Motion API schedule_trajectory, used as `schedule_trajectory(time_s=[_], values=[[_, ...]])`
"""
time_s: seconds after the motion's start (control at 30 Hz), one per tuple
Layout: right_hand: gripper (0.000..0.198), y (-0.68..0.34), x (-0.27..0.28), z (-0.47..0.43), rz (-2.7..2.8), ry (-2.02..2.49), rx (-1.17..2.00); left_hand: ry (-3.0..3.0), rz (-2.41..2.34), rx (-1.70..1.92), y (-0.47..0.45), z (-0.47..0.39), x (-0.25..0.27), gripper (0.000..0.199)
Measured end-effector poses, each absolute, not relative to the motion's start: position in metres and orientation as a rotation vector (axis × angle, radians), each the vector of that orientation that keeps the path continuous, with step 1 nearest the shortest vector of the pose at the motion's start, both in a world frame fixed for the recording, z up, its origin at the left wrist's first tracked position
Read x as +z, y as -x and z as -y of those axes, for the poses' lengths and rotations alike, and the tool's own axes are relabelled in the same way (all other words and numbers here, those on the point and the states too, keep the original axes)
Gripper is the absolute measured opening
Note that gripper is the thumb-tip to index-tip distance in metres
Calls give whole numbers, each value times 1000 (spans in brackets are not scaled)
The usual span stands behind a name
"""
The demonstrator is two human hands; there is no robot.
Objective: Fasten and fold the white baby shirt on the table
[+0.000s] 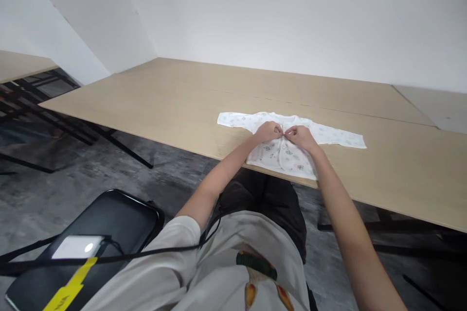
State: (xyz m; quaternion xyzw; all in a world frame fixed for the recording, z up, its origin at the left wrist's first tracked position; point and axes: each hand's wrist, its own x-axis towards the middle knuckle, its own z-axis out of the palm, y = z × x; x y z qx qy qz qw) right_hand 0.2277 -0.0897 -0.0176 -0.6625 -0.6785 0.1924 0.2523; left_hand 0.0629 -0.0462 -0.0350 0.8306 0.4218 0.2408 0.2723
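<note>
White printed baby shirt (288, 148), seemingly unlabelled, lies on table (164, 102); left hand (269, 131) and right hand (300, 136) grips pinch its placket.

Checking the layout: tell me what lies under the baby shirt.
The baby shirt lies flat on the wooden table, its hem at the near edge. Both hands, left hand and right hand, pinch its front. Anything beneath the fabric is covered.

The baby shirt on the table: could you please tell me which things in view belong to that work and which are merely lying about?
In hand:
baby shirt
left hand
right hand
table

Lying about:
black chair
white device on it, with a cable
yellow tag
</note>
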Motion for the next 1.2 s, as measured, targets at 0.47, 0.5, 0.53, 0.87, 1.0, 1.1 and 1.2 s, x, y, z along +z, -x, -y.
schedule_trajectory(time_s=[0.47,0.5,0.53,0.87,1.0,1.1,1.2], values=[[21,-229,-18,91,1660,1793,708,-2233,-1026,709,-64,47,-35,21],[22,-230,-17,92,1649,1777,743,-2227,-1021,714,-64,47,-36,21],[24,-231,-17,92,1636,1761,783,-2219,-1016,721,-64,47,-35,22],[19,-234,-14,93,1629,1658,782,-2103,-956,734,-65,46,-34,24],[20,-240,-7,96,1589,1678,957,-2104,-857,758,-64,46,-36,26],[24,-244,-1,100,1594,1691,1117,-2197,-828,713,-63,48,-35,30],[35,-245,6,106,1727,1665,1263,-2301,-907,647,-60,51,-30,35]])
